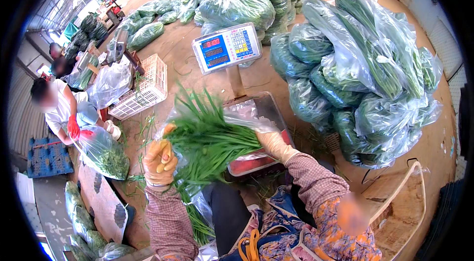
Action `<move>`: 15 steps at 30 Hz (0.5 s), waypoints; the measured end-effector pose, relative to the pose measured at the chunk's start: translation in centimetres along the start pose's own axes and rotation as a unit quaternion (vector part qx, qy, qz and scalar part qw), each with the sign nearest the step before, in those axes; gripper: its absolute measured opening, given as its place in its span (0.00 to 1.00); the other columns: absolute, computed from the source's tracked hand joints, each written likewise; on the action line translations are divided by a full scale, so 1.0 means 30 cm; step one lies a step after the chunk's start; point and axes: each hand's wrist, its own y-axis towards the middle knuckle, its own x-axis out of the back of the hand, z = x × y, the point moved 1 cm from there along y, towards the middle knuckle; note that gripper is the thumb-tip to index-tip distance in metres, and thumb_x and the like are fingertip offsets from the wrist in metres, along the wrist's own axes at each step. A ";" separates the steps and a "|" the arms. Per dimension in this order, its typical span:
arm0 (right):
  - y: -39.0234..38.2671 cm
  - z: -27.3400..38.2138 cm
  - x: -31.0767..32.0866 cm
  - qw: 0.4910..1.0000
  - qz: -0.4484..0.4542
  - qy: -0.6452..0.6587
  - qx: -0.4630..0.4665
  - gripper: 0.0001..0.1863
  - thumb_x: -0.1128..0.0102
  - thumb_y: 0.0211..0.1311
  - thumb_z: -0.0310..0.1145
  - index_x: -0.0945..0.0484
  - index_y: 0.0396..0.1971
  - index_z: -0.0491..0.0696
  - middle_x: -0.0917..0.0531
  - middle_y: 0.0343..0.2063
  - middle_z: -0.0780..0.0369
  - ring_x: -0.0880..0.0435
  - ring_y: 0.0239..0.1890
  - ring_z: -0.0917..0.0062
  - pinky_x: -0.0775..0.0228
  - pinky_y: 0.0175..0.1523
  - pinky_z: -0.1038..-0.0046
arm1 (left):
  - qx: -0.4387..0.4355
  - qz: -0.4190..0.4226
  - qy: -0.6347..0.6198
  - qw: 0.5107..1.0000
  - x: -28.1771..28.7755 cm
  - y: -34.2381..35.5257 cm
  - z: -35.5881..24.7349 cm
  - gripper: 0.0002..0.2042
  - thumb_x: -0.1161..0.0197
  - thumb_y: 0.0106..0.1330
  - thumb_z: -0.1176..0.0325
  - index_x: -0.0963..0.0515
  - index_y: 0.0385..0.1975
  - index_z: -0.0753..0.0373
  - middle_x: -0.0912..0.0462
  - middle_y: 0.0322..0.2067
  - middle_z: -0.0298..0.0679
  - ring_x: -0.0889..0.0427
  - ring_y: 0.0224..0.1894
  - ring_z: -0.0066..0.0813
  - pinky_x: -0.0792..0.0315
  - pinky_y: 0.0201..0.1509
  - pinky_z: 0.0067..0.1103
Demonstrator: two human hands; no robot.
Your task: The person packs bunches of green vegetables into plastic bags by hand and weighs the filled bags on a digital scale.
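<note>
My right hand (276, 146), in a pale glove, grips a bunch of long green garlic chives (207, 135) by the stem end. The bunch lies sideways in front of me, its leafy tips pointing left. Clear plastic bag film (253, 124) runs along the stems and shows again beside my left hand (160, 161). That gloved hand is closed, with fingers curled at the edge of the film, close to the leaves. Beneath the bunch is the scale's platform (271, 108), partly covered. Its lit display (227, 48) stands on a post behind. More chives (198, 224) lie by my lap.
Bagged greens are piled at the right (365, 83) and far back (242, 7). A white plastic crate (148, 88) stands at left. Beyond it, a person (66, 108) in red gloves handles a bag of greens (106, 152). A wooden seat (397, 206) is at lower right.
</note>
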 end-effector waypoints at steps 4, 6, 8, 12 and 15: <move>-0.001 -0.185 -0.167 0.971 0.169 0.046 -0.166 0.11 0.55 0.58 0.28 0.23 0.38 0.51 0.20 0.37 0.58 0.20 0.38 0.66 0.27 0.39 0.67 | 0.067 -0.085 0.226 0.968 0.021 0.001 -0.079 0.13 0.53 0.63 0.72 0.30 0.44 0.72 0.30 0.13 0.34 0.44 0.05 0.14 0.45 0.10 0.12; -0.012 -0.305 -0.166 0.946 0.263 -0.029 -0.190 0.12 0.47 0.56 0.34 0.23 0.40 0.52 0.21 0.40 0.60 0.21 0.42 0.68 0.27 0.42 0.67 | 0.101 -0.126 0.411 0.897 0.094 0.042 -0.095 0.10 0.47 0.60 0.70 0.26 0.36 0.68 0.30 0.13 0.33 0.40 0.06 0.16 0.45 0.10 0.13; 0.148 -0.102 0.120 0.930 0.357 0.011 -0.082 0.21 0.39 0.48 0.41 0.25 0.43 0.50 0.21 0.41 0.57 0.21 0.42 0.66 0.28 0.44 0.68 | 0.056 -0.247 0.564 0.786 0.251 -0.045 -0.179 0.09 0.44 0.58 0.68 0.25 0.35 0.67 0.29 0.13 0.33 0.37 0.08 0.16 0.45 0.10 0.14; 0.156 -0.086 0.449 0.948 0.274 0.137 -0.091 0.35 0.36 0.42 0.50 0.31 0.49 0.44 0.22 0.40 0.52 0.22 0.43 0.64 0.29 0.45 0.69 | -0.100 -0.275 0.629 0.720 0.384 0.064 -0.208 0.08 0.42 0.56 0.67 0.24 0.31 0.65 0.28 0.14 0.33 0.33 0.14 0.18 0.41 0.15 0.17; 0.091 -0.116 0.582 0.977 0.189 0.043 -0.086 0.31 0.39 0.46 0.51 0.30 0.41 0.39 0.20 0.24 0.54 0.19 0.28 0.63 0.29 0.31 0.67 | -0.139 -0.285 0.695 0.645 0.389 0.139 -0.241 0.11 0.43 0.57 0.64 0.25 0.33 0.65 0.24 0.19 0.37 0.28 0.20 0.21 0.35 0.24 0.20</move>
